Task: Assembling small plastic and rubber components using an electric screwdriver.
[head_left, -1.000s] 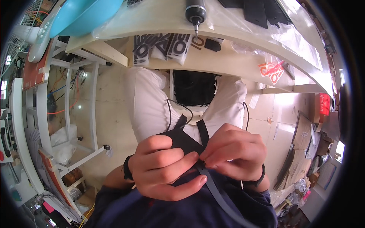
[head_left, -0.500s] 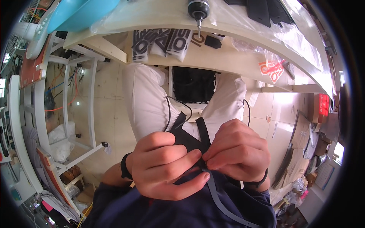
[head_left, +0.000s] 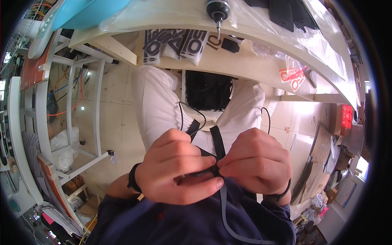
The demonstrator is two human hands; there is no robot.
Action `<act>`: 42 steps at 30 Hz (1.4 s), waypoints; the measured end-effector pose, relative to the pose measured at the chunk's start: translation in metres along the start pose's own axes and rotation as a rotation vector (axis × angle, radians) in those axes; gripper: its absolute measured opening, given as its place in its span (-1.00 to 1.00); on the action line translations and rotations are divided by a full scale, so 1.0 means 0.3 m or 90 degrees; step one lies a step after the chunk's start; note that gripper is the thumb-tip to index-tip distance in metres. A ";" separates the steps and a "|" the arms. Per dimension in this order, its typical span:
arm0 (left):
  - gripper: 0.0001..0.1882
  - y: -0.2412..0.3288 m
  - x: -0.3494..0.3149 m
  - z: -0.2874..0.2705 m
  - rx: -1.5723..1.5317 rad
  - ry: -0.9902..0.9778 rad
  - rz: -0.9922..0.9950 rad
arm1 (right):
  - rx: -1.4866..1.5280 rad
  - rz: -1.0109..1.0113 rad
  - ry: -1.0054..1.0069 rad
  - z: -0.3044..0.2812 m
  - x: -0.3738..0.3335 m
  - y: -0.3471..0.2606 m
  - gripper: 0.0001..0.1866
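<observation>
- Both hands have barely shifted since a second ago, staying pressed together low in view.
- Left hand (head_left: 177,165) is curled tight around the black strap (head_left: 216,143).
- Right hand (head_left: 255,161), at 3 o'clock of it, pinches the same strap.
- White table (head_left: 245,61) lies at 12 o'clock.

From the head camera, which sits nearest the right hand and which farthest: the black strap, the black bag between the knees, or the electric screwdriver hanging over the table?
1. Black strap: pinched at the right hand, touching it.
2. Black bag: above the hand in the picture, between the white-trousered knees.
3. Electric screwdriver: at the top edge, over the pale table.
</observation>
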State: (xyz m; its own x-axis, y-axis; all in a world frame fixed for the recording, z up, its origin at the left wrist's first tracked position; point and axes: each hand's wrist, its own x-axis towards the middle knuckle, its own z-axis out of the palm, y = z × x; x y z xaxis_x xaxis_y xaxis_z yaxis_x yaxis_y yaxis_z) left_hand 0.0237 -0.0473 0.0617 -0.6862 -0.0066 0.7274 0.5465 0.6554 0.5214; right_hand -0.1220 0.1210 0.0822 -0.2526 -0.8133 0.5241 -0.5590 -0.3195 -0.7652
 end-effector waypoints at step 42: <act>-0.62 -0.001 -0.029 0.045 -0.531 0.078 -0.721 | 0.306 0.595 0.025 0.086 -0.064 0.016 -0.86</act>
State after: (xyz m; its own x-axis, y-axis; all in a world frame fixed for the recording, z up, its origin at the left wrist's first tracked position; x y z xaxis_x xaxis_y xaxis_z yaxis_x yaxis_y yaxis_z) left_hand 0.0232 -0.0373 0.0492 -0.9172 -0.3131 -0.2463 -0.1158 -0.3819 0.9169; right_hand -0.0994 0.1226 0.0586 -0.4518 -0.8223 -0.3460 0.2421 0.2603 -0.9347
